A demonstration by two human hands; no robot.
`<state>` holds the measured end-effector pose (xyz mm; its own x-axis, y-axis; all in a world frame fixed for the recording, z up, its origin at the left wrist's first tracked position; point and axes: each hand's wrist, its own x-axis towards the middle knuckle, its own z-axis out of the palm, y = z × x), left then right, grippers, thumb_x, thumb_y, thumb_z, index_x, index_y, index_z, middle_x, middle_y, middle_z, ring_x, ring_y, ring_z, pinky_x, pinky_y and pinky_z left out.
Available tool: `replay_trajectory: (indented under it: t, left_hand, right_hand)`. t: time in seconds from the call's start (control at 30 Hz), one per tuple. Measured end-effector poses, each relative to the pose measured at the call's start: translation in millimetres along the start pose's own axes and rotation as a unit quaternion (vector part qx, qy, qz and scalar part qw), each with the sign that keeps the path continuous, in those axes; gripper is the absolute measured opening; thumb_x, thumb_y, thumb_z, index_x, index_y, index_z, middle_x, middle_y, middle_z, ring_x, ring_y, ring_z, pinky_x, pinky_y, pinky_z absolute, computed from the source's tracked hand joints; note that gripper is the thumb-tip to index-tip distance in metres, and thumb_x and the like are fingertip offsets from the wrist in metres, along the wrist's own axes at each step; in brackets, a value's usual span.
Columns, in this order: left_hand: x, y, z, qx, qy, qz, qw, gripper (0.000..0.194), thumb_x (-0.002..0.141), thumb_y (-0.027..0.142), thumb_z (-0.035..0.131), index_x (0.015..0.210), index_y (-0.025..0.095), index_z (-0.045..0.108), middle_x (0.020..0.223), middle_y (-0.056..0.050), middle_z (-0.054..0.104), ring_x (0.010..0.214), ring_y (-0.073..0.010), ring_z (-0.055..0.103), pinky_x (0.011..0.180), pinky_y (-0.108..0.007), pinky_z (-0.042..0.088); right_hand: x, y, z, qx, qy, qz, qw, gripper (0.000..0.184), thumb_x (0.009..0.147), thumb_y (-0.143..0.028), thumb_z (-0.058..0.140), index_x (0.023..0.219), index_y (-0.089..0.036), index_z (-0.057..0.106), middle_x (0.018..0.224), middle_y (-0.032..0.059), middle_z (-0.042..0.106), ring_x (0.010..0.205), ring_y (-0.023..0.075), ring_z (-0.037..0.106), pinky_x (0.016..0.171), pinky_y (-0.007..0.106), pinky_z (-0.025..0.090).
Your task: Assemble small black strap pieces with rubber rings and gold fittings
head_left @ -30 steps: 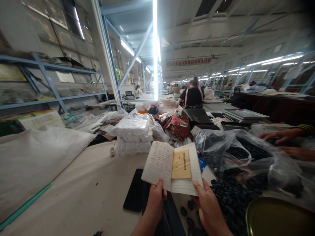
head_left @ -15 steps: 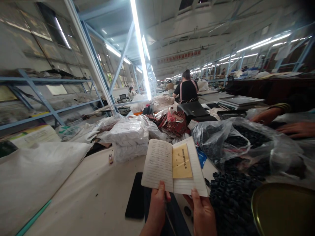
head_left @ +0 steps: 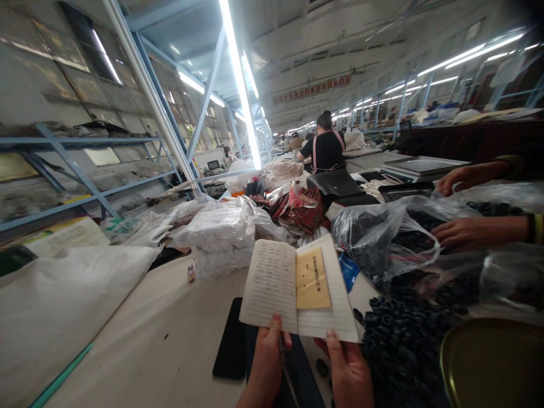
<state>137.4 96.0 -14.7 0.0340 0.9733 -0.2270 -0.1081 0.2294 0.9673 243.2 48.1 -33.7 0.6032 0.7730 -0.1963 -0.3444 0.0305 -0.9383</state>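
Co-worker's nearer hand (head_left: 476,233) has moved to the clear bag (head_left: 364,233); left fingers (head_left: 275,325) and right fingers (head_left: 334,343) pinch the notebook (head_left: 272,292).

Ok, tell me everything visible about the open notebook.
The notebook is held open above the table, its off-white, ruled, paper-looking pages facing the camera. The left page carries faint, unreadable handwriting; a yellow booklet with printed characters lies on the right page. The left hand and right hand grip the notebook's lower edge, thumbs on the pages.
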Motion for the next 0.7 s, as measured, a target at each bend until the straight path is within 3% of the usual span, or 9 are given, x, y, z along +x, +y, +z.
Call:
replay_trajectory:
  t: [0.3,0.43,0.57,0.63,0.7]
  left_hand:
    - [-0.4,2.5,3.6,0.013,0.013,0.013,1.000,0.043,0.070,0.057,0.052,0.052,0.018,0.047,0.042,0.004,0.042,0.046,-0.0104,0.037,0.053,-0.023,0.032]
    - [0.3,-0.3,3.1,0.021,0.010,0.019,1.000,0.043,0.072,0.057,0.049,0.054,0.019,0.046,0.042,0.005,0.040,0.044,-0.0102,0.036,0.051,-0.023,0.031]
    - [4.8,-2.7,-2.7,0.137,0.033,0.071,0.987,0.041,0.075,0.054,0.045,0.053,0.020,0.044,0.040,0.003,0.040,0.041,-0.0120,0.038,0.047,-0.024,0.030]
    - [7.1,0.7,-4.1,0.216,0.052,0.111,0.969,0.034,0.077,0.049,0.044,0.062,0.019,0.048,0.046,0.001,0.047,0.043,-0.0145,0.043,0.047,-0.025,0.032]
    - [8.5,7.3,-2.3,0.294,0.049,0.150,0.943,0.025,0.080,0.041,0.042,0.079,0.018,0.051,0.065,-0.004,0.058,0.057,-0.0180,0.053,0.055,-0.026,0.038]
  right_hand:
    - [3.1,3.5,1.1,0.019,-0.005,0.007,1.000,0.067,0.062,-0.057,0.058,0.112,-0.013,0.052,0.089,0.0112,0.070,0.089,0.0285,0.063,0.081,0.037,0.050]
    - [5.3,8.0,-2.7,0.013,-0.013,0.008,1.000,0.066,0.065,-0.056,0.056,0.115,-0.013,0.050,0.100,0.0125,0.067,0.097,0.0290,0.060,0.084,0.037,0.048]
    - [13.8,12.4,-10.9,-0.018,-0.002,-0.047,0.999,0.064,0.072,-0.051,0.051,0.126,-0.017,0.041,0.127,0.0099,0.051,0.119,0.0261,0.043,0.095,0.035,0.040]
    - [19.3,14.2,-13.2,-0.013,0.003,-0.056,0.998,0.062,0.075,-0.048,0.049,0.129,-0.021,0.036,0.137,0.0057,0.039,0.126,0.0231,0.034,0.099,0.034,0.036]
    - [23.7,15.5,-13.3,-0.004,0.000,-0.044,0.999,0.060,0.074,-0.046,0.049,0.128,-0.022,0.038,0.138,0.0037,0.037,0.127,0.0219,0.032,0.099,0.033,0.035]
